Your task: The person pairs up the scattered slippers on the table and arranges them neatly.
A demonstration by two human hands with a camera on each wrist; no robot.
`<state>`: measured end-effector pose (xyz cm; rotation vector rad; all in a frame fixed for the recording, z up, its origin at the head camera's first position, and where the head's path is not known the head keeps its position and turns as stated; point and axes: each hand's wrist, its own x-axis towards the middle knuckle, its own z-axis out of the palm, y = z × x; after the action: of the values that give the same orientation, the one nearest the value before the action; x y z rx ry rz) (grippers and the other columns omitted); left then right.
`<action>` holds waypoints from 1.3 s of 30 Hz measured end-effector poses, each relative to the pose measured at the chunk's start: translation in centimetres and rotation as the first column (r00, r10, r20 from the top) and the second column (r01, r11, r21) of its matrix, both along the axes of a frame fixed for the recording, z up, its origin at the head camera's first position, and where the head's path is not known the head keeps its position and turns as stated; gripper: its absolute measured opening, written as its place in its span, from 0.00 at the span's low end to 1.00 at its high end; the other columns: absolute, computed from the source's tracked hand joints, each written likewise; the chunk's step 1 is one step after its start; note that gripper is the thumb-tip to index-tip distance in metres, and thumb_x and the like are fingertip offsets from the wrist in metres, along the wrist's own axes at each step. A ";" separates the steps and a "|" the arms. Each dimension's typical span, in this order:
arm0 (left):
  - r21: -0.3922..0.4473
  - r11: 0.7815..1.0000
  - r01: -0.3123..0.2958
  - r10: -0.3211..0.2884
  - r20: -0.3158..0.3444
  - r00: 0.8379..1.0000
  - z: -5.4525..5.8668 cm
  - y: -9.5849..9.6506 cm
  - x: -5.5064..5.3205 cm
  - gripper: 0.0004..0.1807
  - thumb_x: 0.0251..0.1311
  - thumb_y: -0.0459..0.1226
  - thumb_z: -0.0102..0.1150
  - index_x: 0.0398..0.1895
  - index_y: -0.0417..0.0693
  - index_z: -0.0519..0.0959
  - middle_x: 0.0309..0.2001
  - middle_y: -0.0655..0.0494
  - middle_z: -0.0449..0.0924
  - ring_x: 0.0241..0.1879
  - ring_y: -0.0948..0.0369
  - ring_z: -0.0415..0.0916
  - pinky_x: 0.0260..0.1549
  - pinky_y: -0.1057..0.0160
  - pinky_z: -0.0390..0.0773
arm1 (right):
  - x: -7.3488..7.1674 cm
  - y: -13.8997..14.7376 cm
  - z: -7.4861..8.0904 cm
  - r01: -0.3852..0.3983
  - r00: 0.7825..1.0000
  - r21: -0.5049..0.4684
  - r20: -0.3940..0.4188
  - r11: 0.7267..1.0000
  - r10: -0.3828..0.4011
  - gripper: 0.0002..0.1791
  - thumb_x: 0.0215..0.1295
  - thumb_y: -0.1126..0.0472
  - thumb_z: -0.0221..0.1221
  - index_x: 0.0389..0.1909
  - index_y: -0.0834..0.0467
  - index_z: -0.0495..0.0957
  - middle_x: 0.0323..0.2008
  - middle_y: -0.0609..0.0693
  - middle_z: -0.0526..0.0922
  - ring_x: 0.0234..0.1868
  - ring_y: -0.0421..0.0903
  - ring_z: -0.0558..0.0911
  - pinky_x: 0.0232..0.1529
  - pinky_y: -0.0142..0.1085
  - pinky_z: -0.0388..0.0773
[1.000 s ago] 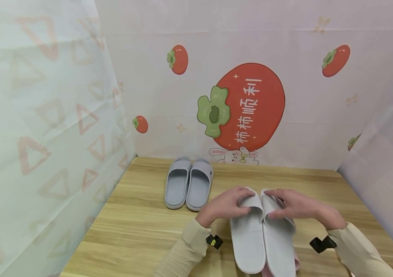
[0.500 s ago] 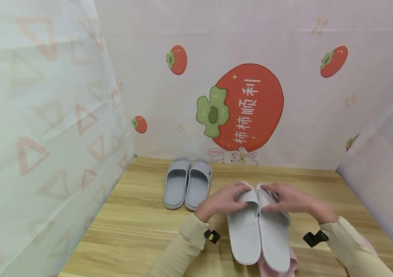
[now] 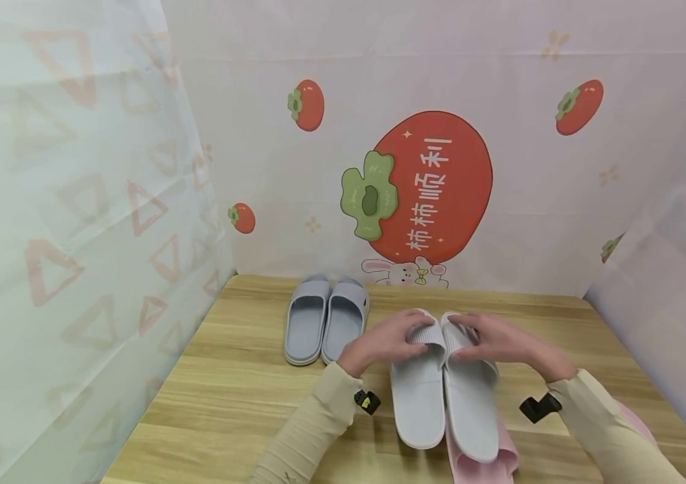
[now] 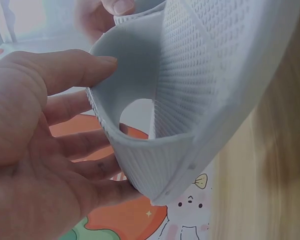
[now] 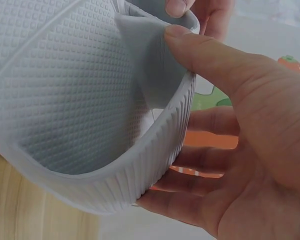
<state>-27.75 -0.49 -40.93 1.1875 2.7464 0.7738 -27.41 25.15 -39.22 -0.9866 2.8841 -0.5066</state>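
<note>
A pair of light grey slippers with ribbed straps fills both hands, side by side, toes toward the back wall. My left hand [image 3: 388, 339] grips the strap of the left slipper [image 3: 418, 410], thumb inside the opening and fingers outside, as the left wrist view shows. Likewise, my right hand [image 3: 496, 339] pinches the strap of the right slipper [image 3: 469, 410] between thumb and fingers. Textured footbeds show in the left slipper [image 4: 200, 65] and the right slipper [image 5: 75, 85]. The heel of the right slipper overlaps a pink slipper [image 3: 502, 457] at the front.
Left of my hands, two blue-grey slippers [image 3: 306, 329] stand together on the wooden tabletop [image 3: 228, 403] near the back wall. More pink [image 3: 635, 423] peeks out beside my right sleeve. Printed fabric walls [image 3: 294, 168] enclose the left, back and right sides.
Both hands have carried the light grey pair forward toward the back wall and a little left. More of the pink slipper now shows beneath it. The blue-grey pair has stayed put.
</note>
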 end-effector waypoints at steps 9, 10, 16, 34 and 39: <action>0.016 1.000 0.007 -0.006 -0.037 0.999 0.0 -0.2 -1.0 0.27 0.62 0.41 0.61 0.66 0.49 0.72 0.65 0.54 0.72 0.63 0.61 0.71 0.62 0.68 0.70 | -0.8 -0.4 0.3 -0.035 0.999 -0.007 -0.024 0.999 0.035 0.47 0.51 0.35 0.68 0.64 0.63 0.72 0.53 0.57 0.82 0.43 0.44 0.78 0.39 0.34 0.76; 0.011 1.000 0.003 -0.003 -0.040 0.999 0.0 -0.2 -1.1 0.28 0.62 0.41 0.61 0.66 0.49 0.72 0.65 0.54 0.71 0.62 0.61 0.71 0.62 0.68 0.70 | -0.9 -0.5 0.3 -0.031 0.999 -0.007 -0.021 1.000 0.031 0.47 0.51 0.35 0.69 0.64 0.63 0.72 0.54 0.58 0.82 0.44 0.45 0.78 0.40 0.35 0.76; 0.007 1.000 -0.014 0.014 -0.019 1.000 -0.1 -0.4 -1.4 0.28 0.62 0.42 0.61 0.66 0.52 0.72 0.67 0.53 0.70 0.65 0.59 0.69 0.63 0.65 0.69 | -1.5 -0.7 0.3 -0.017 1.000 -0.002 -0.006 1.000 0.017 0.48 0.50 0.36 0.69 0.65 0.63 0.71 0.56 0.62 0.79 0.48 0.51 0.80 0.42 0.41 0.79; -0.026 1.000 -0.012 0.012 -0.001 1.000 -0.1 -0.5 -2.9 0.28 0.64 0.41 0.61 0.67 0.51 0.71 0.67 0.54 0.70 0.65 0.60 0.68 0.65 0.65 0.68 | -2.5 -1.5 0.2 0.020 1.000 -0.007 0.013 1.000 -0.020 0.45 0.51 0.40 0.71 0.64 0.64 0.72 0.54 0.62 0.80 0.48 0.51 0.79 0.43 0.42 0.79; -0.031 0.999 -0.017 0.018 0.026 0.999 0.1 -0.4 -3.4 0.28 0.64 0.41 0.61 0.67 0.52 0.70 0.68 0.55 0.69 0.65 0.60 0.68 0.65 0.64 0.68 | -2.8 -1.6 0.2 0.028 1.000 -0.018 -0.004 0.999 -0.028 0.45 0.50 0.42 0.71 0.64 0.65 0.72 0.52 0.64 0.80 0.45 0.51 0.79 0.40 0.41 0.77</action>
<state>-31.17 -0.92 -40.83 1.1408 2.7409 0.7408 -30.22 23.57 -39.01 -0.9515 2.9059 -0.5332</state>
